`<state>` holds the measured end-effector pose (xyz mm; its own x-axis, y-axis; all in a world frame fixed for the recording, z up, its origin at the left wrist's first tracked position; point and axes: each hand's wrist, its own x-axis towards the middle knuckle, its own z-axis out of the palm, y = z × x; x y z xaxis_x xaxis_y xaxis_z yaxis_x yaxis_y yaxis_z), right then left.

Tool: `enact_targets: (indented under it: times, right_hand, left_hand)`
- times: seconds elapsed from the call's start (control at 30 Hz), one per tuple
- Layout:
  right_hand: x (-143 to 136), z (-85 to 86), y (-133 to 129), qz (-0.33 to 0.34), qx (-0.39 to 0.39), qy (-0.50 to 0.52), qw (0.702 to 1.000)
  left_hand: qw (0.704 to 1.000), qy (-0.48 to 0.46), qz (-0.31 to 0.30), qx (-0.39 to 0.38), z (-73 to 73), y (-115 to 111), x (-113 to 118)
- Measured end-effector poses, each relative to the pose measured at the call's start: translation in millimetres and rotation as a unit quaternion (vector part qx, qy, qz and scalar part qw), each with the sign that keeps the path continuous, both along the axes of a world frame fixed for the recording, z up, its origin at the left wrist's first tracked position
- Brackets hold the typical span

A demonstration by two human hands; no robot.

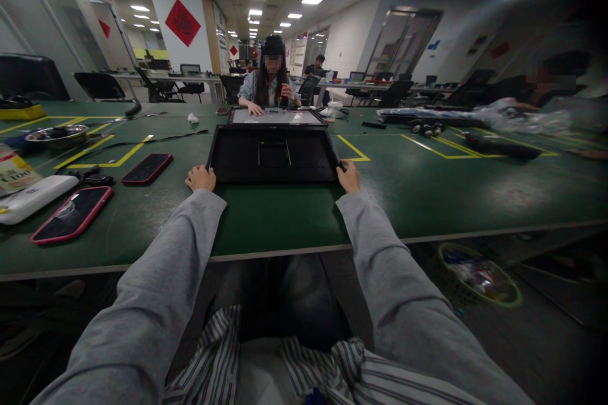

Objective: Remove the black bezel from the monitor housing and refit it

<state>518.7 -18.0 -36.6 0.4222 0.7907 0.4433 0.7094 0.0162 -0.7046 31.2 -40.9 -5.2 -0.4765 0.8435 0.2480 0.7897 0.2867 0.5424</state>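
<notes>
Nearest, the left hand (200,178) and right hand (350,177) had their fingers curled nearly closed on opposite sides of the tray (232,161), at or just above the desk (285,221). Beyond, a co-worker's hand (255,109) rested on the panel (299,118). An uneven pull could have skewed the tray, its far rim knocking the panel.

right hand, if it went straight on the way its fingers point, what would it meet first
Most likely the black panel: the right hand grips its side edge, though exact finger direction is hard to judge.
</notes>
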Motion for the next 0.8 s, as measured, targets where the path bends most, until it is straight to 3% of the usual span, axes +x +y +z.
enact_targets:
  times: [0.8]
  right_hand:
    - [0.9, -3.3, 5.5, -0.005, -0.012, -0.015, 1.0]
  left_hand:
    - [1.0, -0.004, 0.0, -0.01, 0.9, -0.2, 1.4]
